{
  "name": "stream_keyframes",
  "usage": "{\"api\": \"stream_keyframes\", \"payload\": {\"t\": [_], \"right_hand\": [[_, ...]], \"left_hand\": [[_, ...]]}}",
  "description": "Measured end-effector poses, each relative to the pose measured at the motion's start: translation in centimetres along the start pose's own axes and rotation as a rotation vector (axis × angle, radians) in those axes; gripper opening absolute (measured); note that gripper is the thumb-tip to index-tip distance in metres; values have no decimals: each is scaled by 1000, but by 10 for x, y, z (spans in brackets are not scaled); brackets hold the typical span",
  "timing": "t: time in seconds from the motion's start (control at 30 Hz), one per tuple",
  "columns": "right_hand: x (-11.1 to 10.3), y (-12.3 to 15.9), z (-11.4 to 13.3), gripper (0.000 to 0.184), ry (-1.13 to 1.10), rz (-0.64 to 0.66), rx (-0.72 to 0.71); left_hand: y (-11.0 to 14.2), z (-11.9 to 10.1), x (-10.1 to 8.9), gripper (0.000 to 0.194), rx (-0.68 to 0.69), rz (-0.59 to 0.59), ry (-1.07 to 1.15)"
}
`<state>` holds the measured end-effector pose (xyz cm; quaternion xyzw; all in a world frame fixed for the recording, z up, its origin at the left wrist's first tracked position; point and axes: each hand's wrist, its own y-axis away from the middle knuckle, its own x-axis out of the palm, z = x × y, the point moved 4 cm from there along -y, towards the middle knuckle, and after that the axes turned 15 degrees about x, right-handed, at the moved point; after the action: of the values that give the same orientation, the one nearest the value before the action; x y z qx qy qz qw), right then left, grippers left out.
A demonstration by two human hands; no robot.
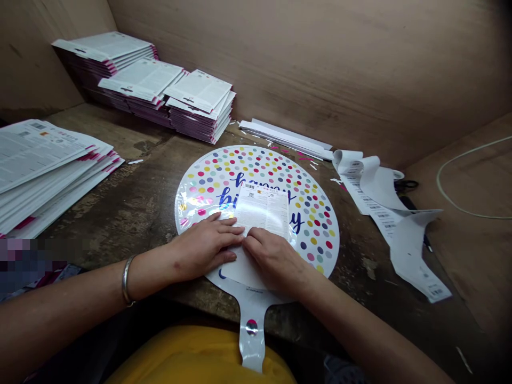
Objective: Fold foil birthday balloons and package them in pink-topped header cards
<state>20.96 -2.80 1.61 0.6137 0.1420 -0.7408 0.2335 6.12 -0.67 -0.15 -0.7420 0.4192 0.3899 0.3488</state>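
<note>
A flat round foil balloon [312, 213] with coloured dots and blue "happy birthday" lettering lies on the worn table, its neck [252, 336] hanging over the near edge. A white printed card [264, 210] lies on the balloon's middle. My left hand [204, 248] lies flat on the balloon's lower left with its fingers stretched out, fingertips touching the card's lower left corner. My right hand [274, 258] rests on the card's near end, fingers pressed down on it. A metal bangle [127, 280] is on my left wrist.
Stacks of packaged cards [144, 80] stand at the back left, and another stack of printed sheets [44, 165] lies at the left. Strips of label backing paper [384, 213] curl at the right. White folded strips [286, 136] lie behind the balloon. Cardboard walls surround the table.
</note>
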Motion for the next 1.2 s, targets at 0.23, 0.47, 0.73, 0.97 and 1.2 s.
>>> {"api": "stream_keyframes", "payload": {"t": [0.23, 0.47, 0.73, 0.97, 1.2], "right_hand": [[-17, 27, -26, 12, -448, 78, 196], [-12, 20, -21, 11, -354, -35, 182], [-5, -2, -7, 11, -263, 20, 62], [-14, 13, -17, 9, -394, 103, 102], [-35, 46, -58, 23, -530, 34, 425]], "left_hand": [[3, 2, 1, 38, 11, -17, 10], [2, 1, 1, 38, 3, 4, 1], [2, 2, 1, 38, -2, -1, 12], [5, 4, 2, 39, 14, -32, 29], [5, 3, 0, 39, 21, -20, 31]]}}
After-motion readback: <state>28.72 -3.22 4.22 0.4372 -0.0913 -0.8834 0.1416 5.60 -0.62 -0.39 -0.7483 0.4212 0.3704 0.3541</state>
